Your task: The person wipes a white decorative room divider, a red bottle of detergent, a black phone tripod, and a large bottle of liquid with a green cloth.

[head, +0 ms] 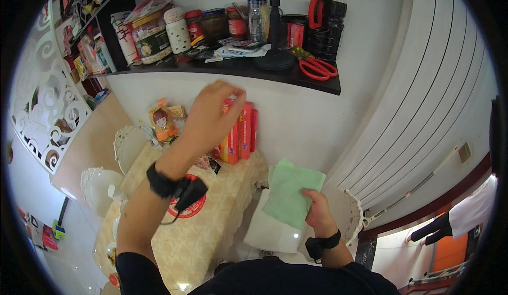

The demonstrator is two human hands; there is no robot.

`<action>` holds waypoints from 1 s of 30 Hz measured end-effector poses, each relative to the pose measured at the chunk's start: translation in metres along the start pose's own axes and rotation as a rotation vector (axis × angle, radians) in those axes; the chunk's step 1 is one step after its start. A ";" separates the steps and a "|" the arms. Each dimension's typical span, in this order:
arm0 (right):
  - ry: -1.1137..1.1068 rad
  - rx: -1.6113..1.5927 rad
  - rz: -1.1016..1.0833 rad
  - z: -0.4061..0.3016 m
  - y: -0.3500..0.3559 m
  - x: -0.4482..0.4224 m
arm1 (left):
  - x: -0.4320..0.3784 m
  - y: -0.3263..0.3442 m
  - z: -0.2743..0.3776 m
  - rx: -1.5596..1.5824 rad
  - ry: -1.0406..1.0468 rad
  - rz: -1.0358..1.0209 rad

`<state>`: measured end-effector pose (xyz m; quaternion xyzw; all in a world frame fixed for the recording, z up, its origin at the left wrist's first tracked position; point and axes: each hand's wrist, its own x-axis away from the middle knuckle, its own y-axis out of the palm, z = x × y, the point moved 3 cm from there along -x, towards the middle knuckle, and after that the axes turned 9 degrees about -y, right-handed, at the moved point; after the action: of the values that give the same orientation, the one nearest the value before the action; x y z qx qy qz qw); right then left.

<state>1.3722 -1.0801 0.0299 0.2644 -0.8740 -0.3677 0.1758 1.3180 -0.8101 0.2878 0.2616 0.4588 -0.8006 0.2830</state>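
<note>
My left hand (214, 114) is raised just below the dark shelf, slightly blurred, in front of several upright red boxes (245, 130) on the dining table. Its fingers are loosely curled, with a gap to the thumb, and no object shows in it. A pale green cloth (291, 194) hangs from my right hand (319, 211), pinched at its right edge between thumb and fingers. The cloth covers part of a white chair seat (270, 235) below it. Black straps with small devices are on both wrists.
The dark shelf (234, 68) holds jars, a black stand (274, 29), red-handled scissors (317, 68) and a large bottle of dark liquid (327, 25). Snack packets (163, 120) lie on the patterned tablecloth (186, 243). White chairs (99, 184) stand left. Another person's legs (432, 227) show far right.
</note>
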 end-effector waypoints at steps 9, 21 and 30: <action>-0.122 -0.041 0.136 -0.005 -0.014 0.015 | -0.163 0.081 -0.037 0.046 -0.053 0.099; -0.288 -0.060 0.291 0.000 -0.049 0.054 | -0.204 0.108 -0.055 0.355 -0.133 -0.148; -0.319 0.004 0.318 0.005 -0.058 0.052 | -0.176 0.089 -0.032 0.636 -0.172 -0.181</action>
<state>1.3478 -1.1427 -0.0101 0.0622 -0.9222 -0.3708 0.0907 1.5084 -0.7818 0.3409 0.2265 0.1821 -0.9446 0.1526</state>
